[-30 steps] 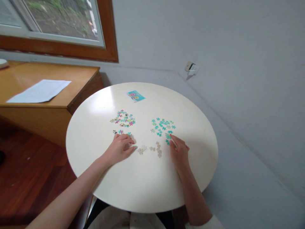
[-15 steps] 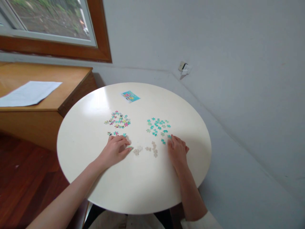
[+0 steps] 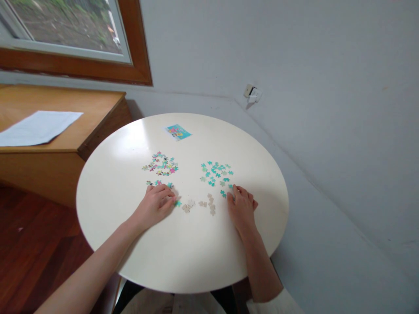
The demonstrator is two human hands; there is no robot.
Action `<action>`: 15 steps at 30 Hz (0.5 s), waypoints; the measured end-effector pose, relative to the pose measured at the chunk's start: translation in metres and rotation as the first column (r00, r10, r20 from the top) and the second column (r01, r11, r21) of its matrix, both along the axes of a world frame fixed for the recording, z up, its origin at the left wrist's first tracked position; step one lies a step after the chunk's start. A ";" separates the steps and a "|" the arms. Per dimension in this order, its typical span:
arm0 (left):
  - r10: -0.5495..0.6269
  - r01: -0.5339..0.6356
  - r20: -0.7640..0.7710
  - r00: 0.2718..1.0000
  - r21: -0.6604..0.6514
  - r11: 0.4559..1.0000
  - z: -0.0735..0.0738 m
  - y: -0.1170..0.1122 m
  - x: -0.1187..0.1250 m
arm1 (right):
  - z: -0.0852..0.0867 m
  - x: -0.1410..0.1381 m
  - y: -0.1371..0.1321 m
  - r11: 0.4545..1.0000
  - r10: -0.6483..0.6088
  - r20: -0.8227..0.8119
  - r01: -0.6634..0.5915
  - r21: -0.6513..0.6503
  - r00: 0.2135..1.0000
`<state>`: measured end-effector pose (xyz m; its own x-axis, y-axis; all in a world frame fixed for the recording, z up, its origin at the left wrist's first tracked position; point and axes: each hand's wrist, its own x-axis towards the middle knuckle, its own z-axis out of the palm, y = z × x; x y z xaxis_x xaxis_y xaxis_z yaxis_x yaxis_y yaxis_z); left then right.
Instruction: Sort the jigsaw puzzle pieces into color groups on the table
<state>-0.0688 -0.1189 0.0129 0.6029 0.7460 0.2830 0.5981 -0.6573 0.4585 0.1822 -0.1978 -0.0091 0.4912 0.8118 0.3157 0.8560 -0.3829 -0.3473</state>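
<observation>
My left hand rests on the white round table, its thumb and index finger closed on a teal jigsaw puzzle piece that now shows its coloured face. Just right of it lie grey puzzle pieces, backs up, and more grey pieces further right. A short row of colourful puzzle pieces sits beyond the left knuckles. My right hand lies on the table with loosely bent fingers, thumb and index apart, beside a teal puzzle piece. Another teal piece is left of its fingertips.
A multicoloured cluster of puzzle pieces lies at the left, a teal cluster at the right. The picture card is near the far edge of the table. White paper lies on a wooden bench.
The piece at my left fingertips has turned from nearly edge-on to flat, teal side up. My left thumb has drawn back slightly; my right hand stays almost in place.
</observation>
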 end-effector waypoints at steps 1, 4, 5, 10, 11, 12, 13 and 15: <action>0.001 -0.001 -0.003 1.000 -0.005 1.000 0.000 0.000 0.000 | 0.001 0.000 0.000 1.000 -0.003 -0.002 0.003 -0.009 1.000; -0.001 0.001 -0.001 1.000 -0.019 1.000 0.002 0.000 0.000 | 0.002 -0.001 -0.001 1.000 0.000 -0.005 0.000 -0.028 1.000; -0.002 0.002 0.003 1.000 -0.022 1.000 0.003 0.000 0.000 | 0.003 -0.001 -0.001 1.000 0.003 -0.004 -0.003 -0.029 1.000; 0.005 -0.004 0.021 1.000 -0.048 0.999 0.002 0.001 -0.002 | 0.001 -0.001 -0.001 0.999 0.005 -0.005 -0.005 -0.034 1.000; 0.001 0.000 0.023 1.000 -0.055 0.999 0.001 0.002 -0.002 | 0.000 -0.001 -0.001 1.000 0.000 -0.005 0.000 -0.025 1.000; -0.004 0.005 0.023 1.000 -0.061 0.998 0.001 0.002 -0.003 | -0.001 0.000 -0.001 1.000 -0.005 -0.005 0.005 -0.014 1.000; -0.010 0.012 0.022 1.000 -0.066 0.998 0.000 0.002 -0.003 | -0.002 0.000 0.000 1.000 -0.009 -0.004 0.009 -0.003 1.000; -0.024 0.025 0.016 1.000 -0.073 0.997 -0.001 0.002 -0.004 | -0.004 0.000 0.000 1.000 -0.007 -0.002 0.007 0.011 1.000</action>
